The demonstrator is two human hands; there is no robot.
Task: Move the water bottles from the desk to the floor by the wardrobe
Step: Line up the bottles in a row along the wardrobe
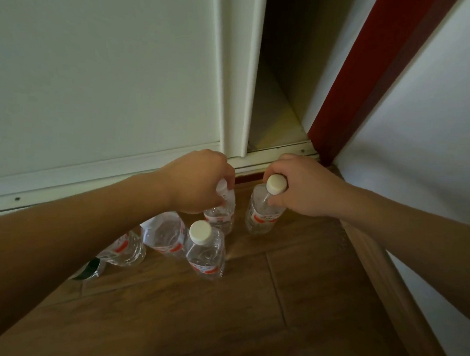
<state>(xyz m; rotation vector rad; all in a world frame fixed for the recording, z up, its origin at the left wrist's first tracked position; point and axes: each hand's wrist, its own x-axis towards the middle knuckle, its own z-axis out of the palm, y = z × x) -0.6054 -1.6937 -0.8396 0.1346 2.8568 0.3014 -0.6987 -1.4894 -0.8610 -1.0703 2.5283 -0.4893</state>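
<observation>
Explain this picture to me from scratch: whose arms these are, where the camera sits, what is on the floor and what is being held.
There is no machine here. The one picture comes from a wide-angle camera worn on a person's head, looking down at their own bare arms.

The left hand grips the neck of one clear water bottle. The right hand grips another bottle just below its white cap. Both bottles stand on or just above the wooden floor, right before the white wardrobe, whose sliding door is partly open.

Three more bottles with red labels already stand there: one in front, and two others partly hidden by the left forearm. A dark object at the forearm's edge cannot be identified.
</observation>
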